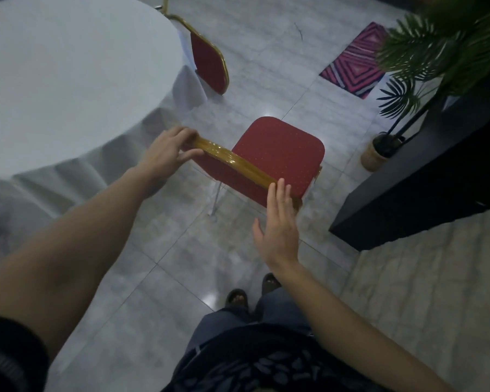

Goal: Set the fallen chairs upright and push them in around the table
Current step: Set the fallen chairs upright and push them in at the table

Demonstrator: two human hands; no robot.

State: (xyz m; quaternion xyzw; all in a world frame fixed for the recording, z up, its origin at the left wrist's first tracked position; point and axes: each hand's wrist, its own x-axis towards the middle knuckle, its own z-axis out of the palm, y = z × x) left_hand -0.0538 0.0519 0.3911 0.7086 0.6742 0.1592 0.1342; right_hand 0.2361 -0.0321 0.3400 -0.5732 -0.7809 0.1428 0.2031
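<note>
Chair (280, 154) upright; left hand (167, 149) grips its backrest (232, 162), right hand (279, 219) open at 3 o'clock end; next, push toward table (68, 75), 10 o'clock.

A chair (277, 154) stands right of the table (68, 80), another chair (210, 63) behind it.

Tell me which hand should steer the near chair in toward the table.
Probably the left hand: it already wraps the chair back's gold rail on the table side. The right hand is flat and open.
</note>
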